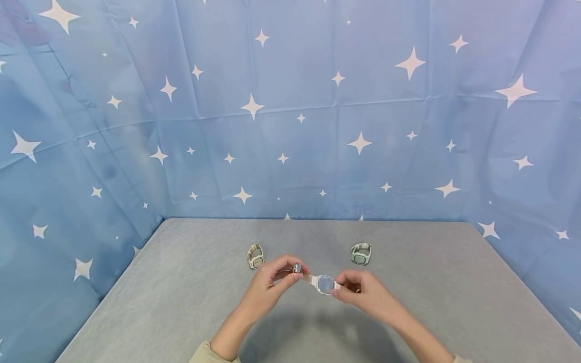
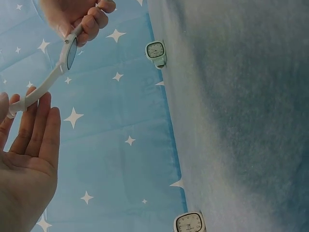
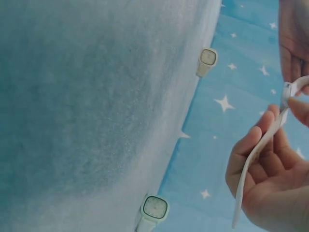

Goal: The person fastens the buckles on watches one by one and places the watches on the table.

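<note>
A white wristwatch (image 1: 325, 284) with a squarish dial is held up over the table, its strap stretched between both hands. My left hand (image 1: 268, 283) pinches the strap near its buckle end, where something shiny (image 1: 297, 267) shows at the fingertips. With thumb and fingers, my right hand (image 1: 365, 294) grips the strap close beside the case. In the right wrist view, the free end of the white strap (image 3: 241, 193) hangs past the right hand's fingers. The left wrist view shows the case (image 2: 71, 53) edge-on, near the right hand (image 2: 89, 26).
Behind the left hand stands a beige wristwatch (image 1: 255, 256) on the grey table (image 1: 181, 292). A pale green wristwatch (image 1: 361, 254) stands behind the right hand. Blue cloth (image 1: 290, 136) with white stars hangs along the table's back and sides.
</note>
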